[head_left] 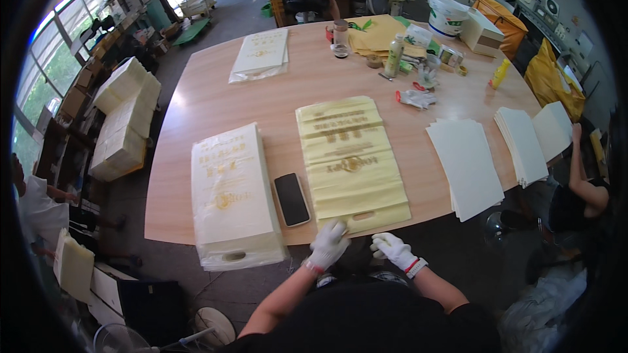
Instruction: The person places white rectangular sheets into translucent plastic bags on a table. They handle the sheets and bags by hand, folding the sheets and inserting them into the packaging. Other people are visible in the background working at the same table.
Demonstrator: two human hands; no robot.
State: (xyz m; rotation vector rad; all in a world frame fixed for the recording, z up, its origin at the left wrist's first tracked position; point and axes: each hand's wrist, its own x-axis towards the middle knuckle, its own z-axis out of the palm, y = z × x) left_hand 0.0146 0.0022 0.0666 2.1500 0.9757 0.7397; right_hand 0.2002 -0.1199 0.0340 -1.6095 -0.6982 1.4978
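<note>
Fingers [335, 230] on yellow bags [350, 157] — wooden table [216, 101]

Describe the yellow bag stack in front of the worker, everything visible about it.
The yellow bag stack is a fanned pile of thin, glossy plastic bags with gold printing and die-cut handle slots at the near end. It lies flat on the wooden table, overhanging the near edge slightly. The gloved left hand touches its near corner; a black phone lies just beside it.

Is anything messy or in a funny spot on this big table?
A little. A black phone lies between the two bag stacks, a lone pair of white gloves sits loose mid-table, and the yellow bags are fanned out unevenly, not squared. Nothing looks spilled or broken.
</note>
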